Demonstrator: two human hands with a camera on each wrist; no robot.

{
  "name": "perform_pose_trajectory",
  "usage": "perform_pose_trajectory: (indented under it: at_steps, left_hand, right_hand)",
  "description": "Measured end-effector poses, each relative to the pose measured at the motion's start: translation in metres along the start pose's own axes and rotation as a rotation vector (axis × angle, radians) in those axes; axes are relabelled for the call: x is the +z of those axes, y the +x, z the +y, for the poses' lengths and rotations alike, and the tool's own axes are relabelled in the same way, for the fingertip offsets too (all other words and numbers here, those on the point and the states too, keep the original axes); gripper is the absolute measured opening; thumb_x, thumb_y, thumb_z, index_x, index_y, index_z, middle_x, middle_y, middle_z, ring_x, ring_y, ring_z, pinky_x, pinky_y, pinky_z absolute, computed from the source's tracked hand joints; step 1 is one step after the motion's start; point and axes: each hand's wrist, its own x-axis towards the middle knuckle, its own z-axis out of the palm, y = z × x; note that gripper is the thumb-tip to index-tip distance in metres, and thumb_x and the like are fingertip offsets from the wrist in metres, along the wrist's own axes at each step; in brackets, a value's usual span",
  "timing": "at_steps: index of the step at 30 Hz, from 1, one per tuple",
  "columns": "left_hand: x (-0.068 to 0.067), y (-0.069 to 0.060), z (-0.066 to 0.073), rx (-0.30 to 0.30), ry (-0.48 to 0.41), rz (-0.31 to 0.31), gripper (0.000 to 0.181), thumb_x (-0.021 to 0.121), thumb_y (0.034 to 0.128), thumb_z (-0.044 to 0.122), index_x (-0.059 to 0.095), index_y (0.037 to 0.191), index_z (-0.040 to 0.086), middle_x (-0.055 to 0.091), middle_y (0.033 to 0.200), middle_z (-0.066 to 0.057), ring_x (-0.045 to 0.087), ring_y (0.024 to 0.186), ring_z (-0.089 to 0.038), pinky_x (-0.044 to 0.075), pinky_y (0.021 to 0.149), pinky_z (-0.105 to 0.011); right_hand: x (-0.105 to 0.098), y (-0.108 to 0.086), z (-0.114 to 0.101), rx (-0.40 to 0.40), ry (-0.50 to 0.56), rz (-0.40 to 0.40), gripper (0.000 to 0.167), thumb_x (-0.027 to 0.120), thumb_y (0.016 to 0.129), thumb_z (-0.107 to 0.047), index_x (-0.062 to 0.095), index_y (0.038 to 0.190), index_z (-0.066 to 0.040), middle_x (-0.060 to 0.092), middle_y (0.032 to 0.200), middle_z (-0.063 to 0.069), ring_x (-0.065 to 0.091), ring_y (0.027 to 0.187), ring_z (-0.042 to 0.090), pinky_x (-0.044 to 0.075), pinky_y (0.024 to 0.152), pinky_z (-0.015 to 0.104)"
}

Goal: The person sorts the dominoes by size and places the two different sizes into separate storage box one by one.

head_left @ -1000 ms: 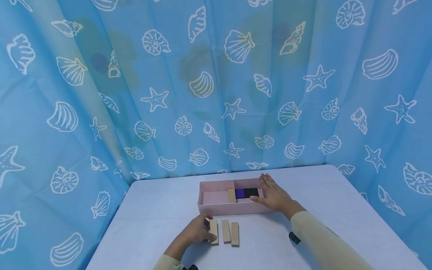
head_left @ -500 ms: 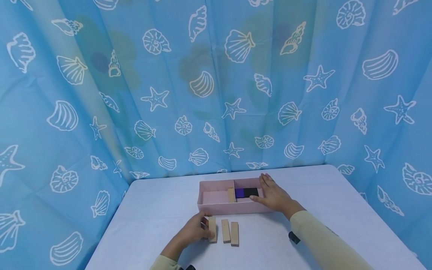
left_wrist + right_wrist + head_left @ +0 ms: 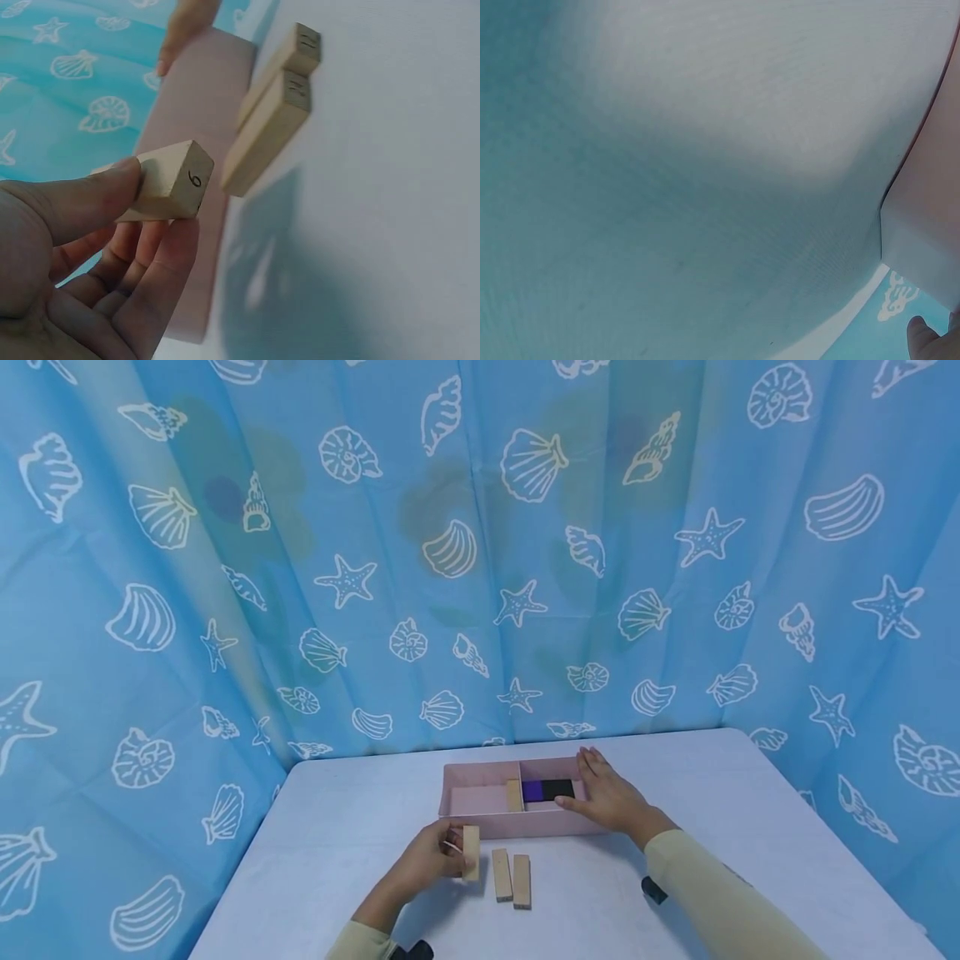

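Note:
My left hand (image 3: 431,860) pinches a pale wooden block (image 3: 471,853) between thumb and fingers, just off the table in front of the pink box (image 3: 517,825). In the left wrist view the block (image 3: 166,181) shows a mark like a 6 or 9 on its end. My right hand (image 3: 611,797) lies over the box's right end with its fingers straight, touching it. Two more wooden blocks, one (image 3: 502,875) beside the other (image 3: 522,882), lie on the table in front of the box, with marks on their ends.
A divider splits the box. A wooden block (image 3: 513,795) leans by the divider in the left compartment; a purple piece (image 3: 532,790) and a black piece (image 3: 557,789) lie in the right one. A blue shell-print curtain (image 3: 480,610) hangs behind the white table (image 3: 360,810).
My left hand has lifted the wooden block off the table and moved it slightly toward the box. The right hand, the box and the other two blocks stay where they were.

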Motion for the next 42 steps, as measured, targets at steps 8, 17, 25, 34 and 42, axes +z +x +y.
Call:
perform_pose_trajectory:
  at_steps: [8, 17, 25, 34, 42]
  left_hand:
    - [-0.007, 0.007, 0.008, 0.055, 0.005, 0.023, 0.053, 0.076, 0.0777, -0.004, 0.057, 0.127, 0.005, 0.057, 0.097, -0.009, 0.059, 0.085, -0.023, 0.058, 0.066, -0.032]
    - [-0.012, 0.015, 0.012, 0.080, 0.002, 0.032, 0.054, 0.074, 0.0810, -0.002, 0.056, 0.131, 0.005, 0.057, 0.098, -0.010, 0.060, 0.086, -0.024, 0.058, 0.068, -0.033]
    - [-0.014, 0.024, 0.019, 0.090, 0.012, 0.047, 0.051, 0.075, 0.0843, 0.007, 0.057, 0.132, 0.008, 0.059, 0.101, -0.007, 0.061, 0.088, -0.022, 0.058, 0.071, -0.033]
    - [-0.012, 0.039, 0.022, 0.087, 0.037, 0.082, 0.054, 0.077, 0.0842, 0.012, 0.057, 0.135, 0.009, 0.061, 0.102, -0.004, 0.061, 0.090, -0.021, 0.057, 0.073, -0.033]
    - [-0.014, 0.055, 0.026, 0.094, 0.032, 0.068, 0.050, 0.076, 0.0852, 0.014, 0.059, 0.132, 0.008, 0.061, 0.103, -0.006, 0.062, 0.088, -0.021, 0.057, 0.074, -0.033]
  right_hand:
    - [0.002, 0.001, 0.002, 0.006, 0.005, 0.002, 0.108, 0.045, 0.085, -0.075, 0.017, 0.152, 0.005, 0.013, 0.159, 0.021, 0.008, 0.146, 0.038, 0.017, 0.114, 0.053]
    - [0.002, 0.002, 0.000, 0.023, -0.006, -0.012, 0.115, 0.035, 0.081, -0.084, 0.016, 0.153, 0.004, 0.012, 0.160, 0.020, 0.007, 0.146, 0.038, 0.018, 0.114, 0.054]
    - [0.000, 0.002, -0.001, 0.021, -0.011, -0.010, 0.114, 0.036, 0.082, -0.083, 0.016, 0.153, 0.004, 0.013, 0.160, 0.021, 0.007, 0.146, 0.038, 0.017, 0.114, 0.053]
    - [0.003, 0.002, -0.003, 0.022, -0.020, -0.013, 0.117, 0.033, 0.080, -0.086, 0.017, 0.153, 0.004, 0.013, 0.160, 0.021, 0.008, 0.146, 0.038, 0.018, 0.114, 0.053]
    - [0.000, 0.003, 0.001, 0.014, -0.034, -0.015, 0.115, 0.034, 0.082, -0.084, 0.017, 0.152, 0.005, 0.012, 0.160, 0.021, 0.008, 0.146, 0.038, 0.018, 0.114, 0.053]
